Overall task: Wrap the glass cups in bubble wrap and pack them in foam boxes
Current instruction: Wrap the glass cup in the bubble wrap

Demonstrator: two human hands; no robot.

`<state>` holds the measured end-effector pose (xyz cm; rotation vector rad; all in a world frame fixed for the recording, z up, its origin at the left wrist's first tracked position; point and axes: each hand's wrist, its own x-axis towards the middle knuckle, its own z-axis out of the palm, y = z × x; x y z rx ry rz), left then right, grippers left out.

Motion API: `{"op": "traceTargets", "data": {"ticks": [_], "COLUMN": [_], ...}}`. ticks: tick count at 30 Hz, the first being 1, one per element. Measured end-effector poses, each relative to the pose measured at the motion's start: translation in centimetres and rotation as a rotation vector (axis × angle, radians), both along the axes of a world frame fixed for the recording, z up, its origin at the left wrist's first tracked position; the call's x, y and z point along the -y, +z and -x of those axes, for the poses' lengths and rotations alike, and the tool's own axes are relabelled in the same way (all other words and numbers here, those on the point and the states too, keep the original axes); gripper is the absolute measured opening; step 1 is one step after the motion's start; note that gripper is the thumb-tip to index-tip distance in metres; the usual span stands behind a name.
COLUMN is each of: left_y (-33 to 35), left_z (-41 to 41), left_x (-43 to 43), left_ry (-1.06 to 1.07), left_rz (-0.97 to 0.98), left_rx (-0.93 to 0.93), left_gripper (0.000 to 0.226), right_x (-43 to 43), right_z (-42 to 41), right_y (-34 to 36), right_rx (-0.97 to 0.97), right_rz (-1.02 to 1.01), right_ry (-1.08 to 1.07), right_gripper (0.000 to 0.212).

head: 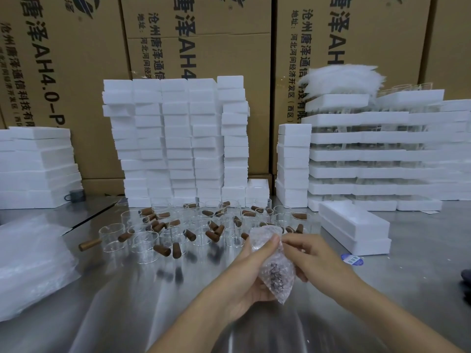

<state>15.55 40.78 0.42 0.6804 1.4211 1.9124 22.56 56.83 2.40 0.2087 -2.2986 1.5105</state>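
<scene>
Both bare forearms reach in from the lower edge, the left forearm [193,324] from the bottom centre and the right forearm [382,314] from the lower right, and they converge toward the middle. The left hand [248,273] is turned palm inward and cups the bubble-wrapped bundle [275,272] from the left and below, its thumb [267,247] stretched up along the wrap. The right hand [314,256] faces it from the other side, back of the hand upward. Its fingers [293,240] pinch the wrap near the top, just beside the left thumb, while its lower fingers curl against the bundle's right side.
</scene>
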Motion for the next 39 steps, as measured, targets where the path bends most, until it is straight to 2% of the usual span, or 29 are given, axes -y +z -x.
{"op": "traceTargets", "data": {"ticks": [3,5,7,9,10,13,17,21,24,26,31,35,39], "left_y": [-0.1,-0.2,-0.3,-0.2,-0.1,0.2,0.2,0.6,0.6,0.5,0.7,0.9,0.9], "left_z": [0.1,0.1,0.2,0.5,0.6,1.3,1.5,0.7,0.5,0.7,0.7,0.4,0.3], "left_x": [0.2,0.1,-0.2,-0.4,-0.4,-0.3,-0.6,-0.5,-0.1,0.2,0.5,0.7,0.7], "left_ry": [0.008,0.055,0.135,0.233,0.295,0.499,0.595,0.453,0.348,0.368,0.35,0.244,0.224], "left_rz": [0.028,0.039,0.028,-0.017,-0.04,-0.097,-0.14,-0.123,-0.101,-0.083,-0.009,0.014,0.027], "left_rx": [-0.013,-0.024,-0.033,0.002,0.029,0.098,0.144,0.233,0.264,0.215,0.052,0.003,-0.018], "left_gripper": [0.073,0.069,0.07,0.074,0.077,0.075,0.066,0.06,0.052,0.055,0.079,0.077,0.081], "right_x": [-0.3,-0.3,-0.1,0.2,0.2,0.2,0.7,0.6,-0.1,-0.7,-1.5,-1.2,-1.0], "right_z": [-0.3,-0.3,-0.2,-0.3,-0.3,-0.1,0.5,1.0,1.2,1.1,0.7,0.6,0.5], "right_y": [0.2,0.4,0.4,0.4,0.2,-1.0,-2.0,-2.2,-2.0,-1.6,-1.2,-1.3,-1.3], "right_rx": [0.166,0.21,0.149,0.046,0.002,-0.064,-0.158,-0.243,-0.275,-0.261,-0.269,-0.29,-0.294], "right_rz": [0.034,0.036,0.071,0.068,0.012,-0.18,-0.283,-0.303,-0.291,-0.274,-0.267,-0.33,-0.379], "right_ry": [0.081,0.093,0.059,-0.015,-0.047,-0.104,-0.167,-0.253,-0.303,-0.336,-0.299,-0.225,-0.199], "right_gripper": [0.039,0.042,0.033,0.013,0.015,0.048,0.051,0.03,0.037,0.042,0.041,0.034,0.032]}}
